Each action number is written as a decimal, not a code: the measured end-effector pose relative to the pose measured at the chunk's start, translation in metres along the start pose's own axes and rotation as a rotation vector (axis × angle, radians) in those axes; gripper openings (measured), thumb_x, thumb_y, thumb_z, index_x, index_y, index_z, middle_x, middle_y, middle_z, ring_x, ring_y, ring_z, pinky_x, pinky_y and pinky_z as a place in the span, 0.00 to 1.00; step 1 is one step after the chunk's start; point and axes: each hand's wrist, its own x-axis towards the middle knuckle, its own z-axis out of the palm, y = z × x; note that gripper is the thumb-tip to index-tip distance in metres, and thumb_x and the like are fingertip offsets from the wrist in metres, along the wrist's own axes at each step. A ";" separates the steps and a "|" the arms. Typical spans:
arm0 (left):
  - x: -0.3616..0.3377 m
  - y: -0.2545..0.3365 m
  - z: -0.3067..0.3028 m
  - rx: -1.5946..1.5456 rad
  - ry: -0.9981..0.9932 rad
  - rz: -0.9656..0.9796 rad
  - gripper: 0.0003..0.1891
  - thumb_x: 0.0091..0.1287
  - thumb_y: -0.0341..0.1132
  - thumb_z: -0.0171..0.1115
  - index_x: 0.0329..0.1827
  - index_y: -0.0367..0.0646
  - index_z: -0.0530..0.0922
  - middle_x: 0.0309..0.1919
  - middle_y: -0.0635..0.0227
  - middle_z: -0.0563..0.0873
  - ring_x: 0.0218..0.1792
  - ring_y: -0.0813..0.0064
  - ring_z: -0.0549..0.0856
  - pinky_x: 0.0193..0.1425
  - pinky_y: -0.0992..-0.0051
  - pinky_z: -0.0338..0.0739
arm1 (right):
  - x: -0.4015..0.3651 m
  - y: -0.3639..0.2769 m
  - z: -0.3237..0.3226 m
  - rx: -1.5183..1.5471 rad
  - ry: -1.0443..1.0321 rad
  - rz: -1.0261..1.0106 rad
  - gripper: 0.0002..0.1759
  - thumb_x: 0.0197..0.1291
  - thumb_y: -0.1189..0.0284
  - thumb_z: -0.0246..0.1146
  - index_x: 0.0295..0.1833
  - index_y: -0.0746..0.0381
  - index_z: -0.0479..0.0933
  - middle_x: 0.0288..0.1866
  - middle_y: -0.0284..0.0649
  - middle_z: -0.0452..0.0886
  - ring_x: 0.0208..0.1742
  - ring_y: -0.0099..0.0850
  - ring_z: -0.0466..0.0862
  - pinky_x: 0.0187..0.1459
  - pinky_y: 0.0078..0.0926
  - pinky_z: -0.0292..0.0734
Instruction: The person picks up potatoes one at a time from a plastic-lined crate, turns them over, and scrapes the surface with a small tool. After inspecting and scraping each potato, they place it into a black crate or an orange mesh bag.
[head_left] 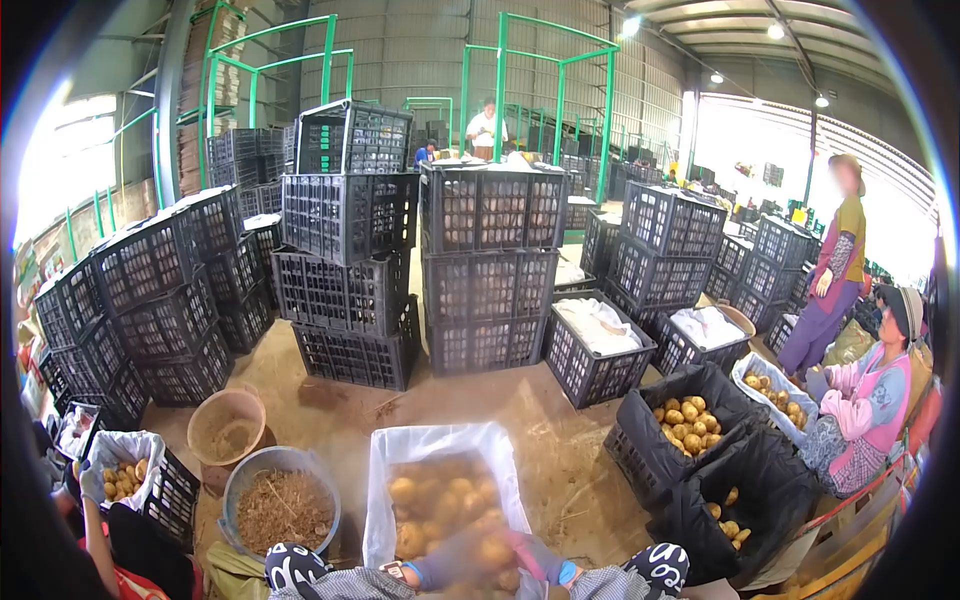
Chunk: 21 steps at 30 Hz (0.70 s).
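In front of me stands a crate with a white liner (382,470), holding several yellowish potatoes (462,487). Both my hands are over its near edge and wear greyish-purple gloves. My left hand (445,567) is smeared by motion, so its fingers cannot be made out. My right hand (541,556) has its fingers closed against a potato (496,550) between the two hands. A further potato (508,579) shows just below them. A watch (394,571) is on my left wrist and a blue cuff (568,573) on my right.
A blue bucket (228,502) of brown debris and a tan tub (256,412) stand left. Black-lined crates (640,425) with potatoes stand right, beside a seated person (880,410). Stacked black crates (490,275) rise ahead. Another person (840,260) stands at right.
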 end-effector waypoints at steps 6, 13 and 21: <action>0.007 -0.089 0.009 0.280 0.084 0.097 0.41 0.59 0.45 0.75 0.76 0.54 0.65 0.62 0.57 0.74 0.55 0.68 0.79 0.58 0.70 0.77 | -0.021 -0.029 0.033 -0.218 0.166 0.005 0.28 0.75 0.55 0.52 0.72 0.62 0.68 0.61 0.45 0.77 0.51 0.31 0.84 0.54 0.30 0.79; 0.000 -0.093 0.013 0.154 0.042 0.021 0.40 0.59 0.44 0.75 0.75 0.53 0.66 0.62 0.58 0.75 0.58 0.69 0.78 0.63 0.68 0.74 | -0.026 -0.019 0.024 -0.223 0.133 0.009 0.30 0.74 0.55 0.55 0.72 0.65 0.66 0.67 0.39 0.73 0.63 0.32 0.77 0.59 0.37 0.81; 0.005 -0.060 0.012 -0.232 -0.090 0.116 0.40 0.59 0.40 0.75 0.74 0.41 0.66 0.68 0.57 0.74 0.69 0.66 0.71 0.74 0.67 0.64 | -0.045 -0.049 0.048 -0.441 0.064 0.015 0.31 0.75 0.54 0.53 0.73 0.63 0.64 0.69 0.40 0.71 0.64 0.31 0.76 0.58 0.37 0.80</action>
